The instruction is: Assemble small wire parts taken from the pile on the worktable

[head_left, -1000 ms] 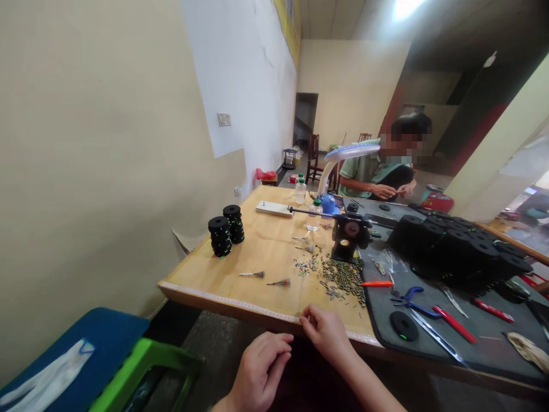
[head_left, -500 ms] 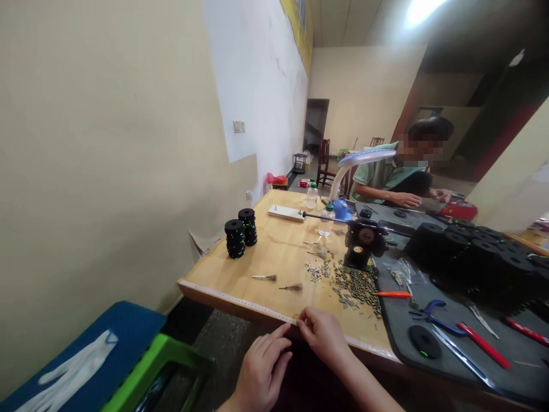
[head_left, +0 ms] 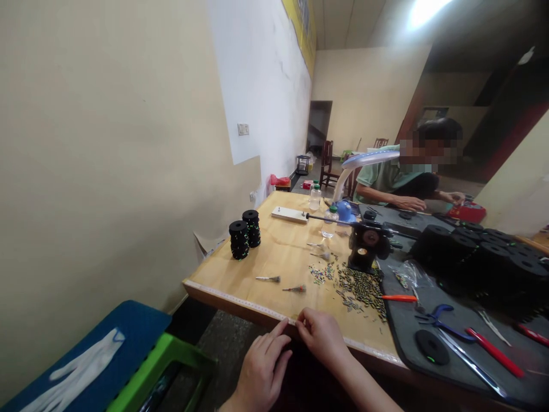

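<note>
In the head view, the pale wooden table [head_left: 270, 260] is edged along its near side with a marked white strip [head_left: 234, 298]. This strip is met by both hands: the left hand [head_left: 262, 366] is held with its fingers loosely bent and unclenched, the forefinger stretched to the edge; the right hand [head_left: 321, 335] is set just beside it, its fingers curled together over the strip, and whether anything is pinched there cannot be told.

On the bare wood, two black ridged stacks [head_left: 239, 240] are stood upright near the far left edge. Small pieces [head_left: 360, 286] are strewn around the foot of a black device [head_left: 362, 249]. The table's right part is covered by a dark mat [head_left: 401, 329], on which blue-handled pliers [head_left: 454, 331] and large black rolls [head_left: 484, 252] are laid.

The room is bounded on the left by a wall painted beige [head_left: 107, 143] and white [head_left: 266, 86]. Below it, a white glove [head_left: 86, 363] is spread on a blue seat [head_left: 128, 329]. Beyond the mat, a person [head_left: 377, 180] is seen beside a curved lamp [head_left: 371, 158].
</note>
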Tool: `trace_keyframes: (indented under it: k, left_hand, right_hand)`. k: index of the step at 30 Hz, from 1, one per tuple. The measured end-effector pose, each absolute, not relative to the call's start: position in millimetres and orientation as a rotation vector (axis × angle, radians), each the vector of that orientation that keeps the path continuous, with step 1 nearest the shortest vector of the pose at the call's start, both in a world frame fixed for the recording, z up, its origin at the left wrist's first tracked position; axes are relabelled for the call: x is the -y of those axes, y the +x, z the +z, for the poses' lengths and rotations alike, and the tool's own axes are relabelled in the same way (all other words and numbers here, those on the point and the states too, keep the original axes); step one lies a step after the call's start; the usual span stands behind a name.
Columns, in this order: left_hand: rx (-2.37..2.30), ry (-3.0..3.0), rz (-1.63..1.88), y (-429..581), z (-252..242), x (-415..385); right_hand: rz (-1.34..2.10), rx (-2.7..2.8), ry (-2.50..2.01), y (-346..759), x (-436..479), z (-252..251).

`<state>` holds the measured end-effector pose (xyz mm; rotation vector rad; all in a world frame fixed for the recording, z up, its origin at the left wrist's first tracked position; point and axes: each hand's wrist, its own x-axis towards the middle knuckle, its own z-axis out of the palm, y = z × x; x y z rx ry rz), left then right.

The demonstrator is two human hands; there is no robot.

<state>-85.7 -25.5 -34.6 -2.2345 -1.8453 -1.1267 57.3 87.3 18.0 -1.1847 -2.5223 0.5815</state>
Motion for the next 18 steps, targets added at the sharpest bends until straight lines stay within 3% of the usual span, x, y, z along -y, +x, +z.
trace_keyframes:
  k: [18]
  left_hand:
    - [1.95, -2.107, -0.743, -87.7, -35.8, 20.5]
  right_hand:
    - [0.559, 2.559, -1.168, 57.7, -87.4, 19.4]
